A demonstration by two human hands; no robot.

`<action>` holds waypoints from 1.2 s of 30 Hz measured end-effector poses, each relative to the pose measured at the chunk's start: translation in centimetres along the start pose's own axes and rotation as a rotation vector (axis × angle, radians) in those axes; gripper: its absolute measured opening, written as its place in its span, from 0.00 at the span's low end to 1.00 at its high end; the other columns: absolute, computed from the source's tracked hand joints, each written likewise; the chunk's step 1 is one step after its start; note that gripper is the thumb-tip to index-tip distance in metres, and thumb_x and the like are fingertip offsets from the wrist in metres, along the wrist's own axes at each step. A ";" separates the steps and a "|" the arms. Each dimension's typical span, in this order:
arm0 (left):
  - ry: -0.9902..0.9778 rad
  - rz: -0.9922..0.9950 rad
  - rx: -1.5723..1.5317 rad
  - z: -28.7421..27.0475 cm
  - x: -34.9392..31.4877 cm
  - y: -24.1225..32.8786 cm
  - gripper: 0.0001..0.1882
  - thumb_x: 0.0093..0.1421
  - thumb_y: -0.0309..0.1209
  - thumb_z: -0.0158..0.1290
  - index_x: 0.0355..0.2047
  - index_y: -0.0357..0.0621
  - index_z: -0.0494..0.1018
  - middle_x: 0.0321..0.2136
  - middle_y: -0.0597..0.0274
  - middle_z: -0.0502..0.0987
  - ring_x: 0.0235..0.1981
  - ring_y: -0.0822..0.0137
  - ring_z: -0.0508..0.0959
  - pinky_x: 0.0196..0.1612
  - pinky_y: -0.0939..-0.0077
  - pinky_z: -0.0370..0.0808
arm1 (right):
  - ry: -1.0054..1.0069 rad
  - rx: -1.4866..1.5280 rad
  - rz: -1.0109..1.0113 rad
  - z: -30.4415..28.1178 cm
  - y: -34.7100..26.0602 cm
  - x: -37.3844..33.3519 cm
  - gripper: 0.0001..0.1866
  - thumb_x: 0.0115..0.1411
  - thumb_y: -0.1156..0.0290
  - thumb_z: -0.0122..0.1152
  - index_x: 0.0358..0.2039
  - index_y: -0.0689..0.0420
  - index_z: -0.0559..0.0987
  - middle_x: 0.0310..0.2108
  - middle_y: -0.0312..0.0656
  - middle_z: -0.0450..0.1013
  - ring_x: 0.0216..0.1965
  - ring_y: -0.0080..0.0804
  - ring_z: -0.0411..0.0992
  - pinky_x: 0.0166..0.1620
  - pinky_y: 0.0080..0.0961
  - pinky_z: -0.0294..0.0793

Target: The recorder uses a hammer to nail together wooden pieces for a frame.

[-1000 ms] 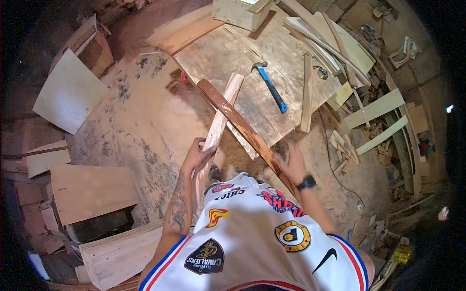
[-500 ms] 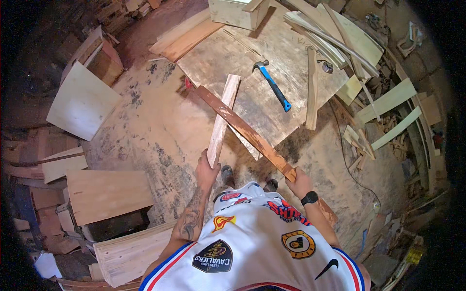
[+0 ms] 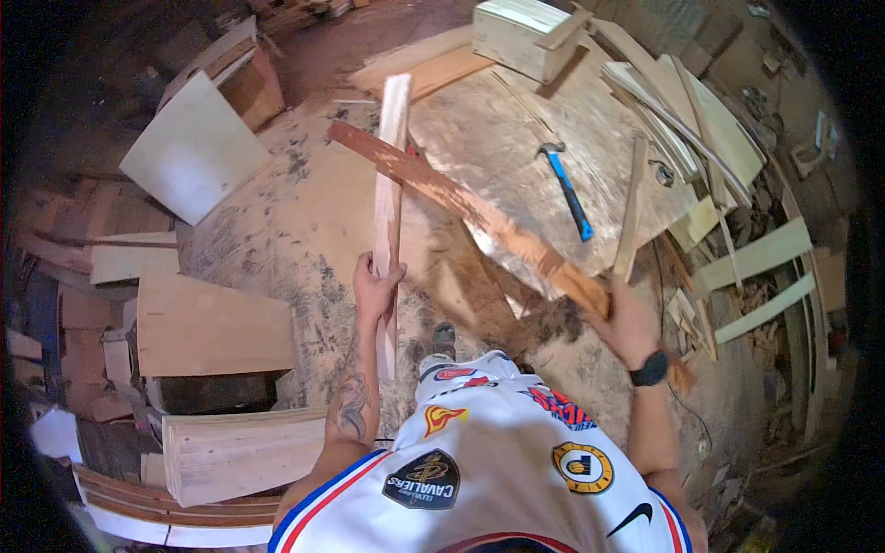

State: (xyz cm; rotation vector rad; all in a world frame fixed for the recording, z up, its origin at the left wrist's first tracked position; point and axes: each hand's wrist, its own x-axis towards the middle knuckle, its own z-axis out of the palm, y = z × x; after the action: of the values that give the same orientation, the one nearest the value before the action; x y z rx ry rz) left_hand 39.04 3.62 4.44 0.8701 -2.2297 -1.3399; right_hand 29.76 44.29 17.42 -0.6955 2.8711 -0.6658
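My left hand (image 3: 378,284) is closed round a pale wooden strip (image 3: 389,217), which stands nearly lengthwise in front of me. In my right hand (image 3: 631,323), fingers wrapped round its near end, is a reddish-brown wooden strip (image 3: 466,210). This strip slants up to the left and crosses over the upper part of the pale one. Beyond the strips, a claw hammer (image 3: 567,192) with a blue and black handle lies on a dusty wooden worktop (image 3: 502,129). A narrow wooden batten (image 3: 632,207) lies right of the hammer.
A wooden box (image 3: 521,41) stands at the worktop's far edge. Long boards (image 3: 664,111) pile up on its right side. At left are a tilted pale panel (image 3: 194,147), a brown board (image 3: 212,323) and a stack of planks (image 3: 244,452). Sawdust covers the floor (image 3: 309,240).
The view has shifted left, so the hammer and worktop appear further right. My left hand now grips the pale strip higher along its length, and the strip stands more upright. My right hand has moved right.
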 end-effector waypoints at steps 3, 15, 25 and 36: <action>0.155 0.079 -0.269 -2.0 2.7 -1.9 0.25 0.49 0.29 0.66 0.44 0.31 0.70 0.36 0.53 0.79 0.36 0.67 0.77 0.43 0.72 0.74 | 0.092 -0.247 -0.064 -3.8 1.9 0.4 0.34 0.47 0.63 0.72 0.54 0.58 0.69 0.41 0.51 0.71 0.45 0.54 0.69 0.48 0.44 0.69; 0.374 -0.030 -0.671 -2.4 6.5 -4.1 0.23 0.52 0.28 0.66 0.45 0.33 0.70 0.37 0.57 0.77 0.38 0.69 0.75 0.43 0.76 0.72 | 0.641 -0.692 -0.398 -13.5 -6.2 6.4 0.30 0.50 0.59 0.70 0.52 0.54 0.72 0.47 0.46 0.69 0.53 0.50 0.64 0.56 0.44 0.59; 0.389 -0.164 -0.830 -0.7 8.8 -9.6 0.30 0.54 0.41 0.66 0.48 0.32 0.69 0.35 0.57 0.77 0.34 0.71 0.74 0.39 0.76 0.71 | 0.513 -0.840 -0.268 -13.8 -17.6 5.1 0.35 0.47 0.60 0.71 0.55 0.56 0.70 0.50 0.46 0.69 0.54 0.44 0.65 0.59 0.40 0.59; -0.331 -0.501 0.336 -7.4 11.9 -28.5 0.33 0.50 0.46 0.65 0.47 0.30 0.74 0.40 0.43 0.80 0.42 0.57 0.80 0.46 0.66 0.75 | -0.292 -0.832 -0.322 -3.7 -22.5 15.0 0.16 0.54 0.62 0.65 0.34 0.60 0.73 0.25 0.49 0.73 0.32 0.49 0.74 0.36 0.40 0.73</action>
State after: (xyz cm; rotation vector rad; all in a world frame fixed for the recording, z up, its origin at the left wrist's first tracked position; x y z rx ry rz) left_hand 43.70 -19.19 -17.17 1.5019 -2.6578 -1.4177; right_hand 24.84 20.90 30.53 -1.2281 2.6936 0.6274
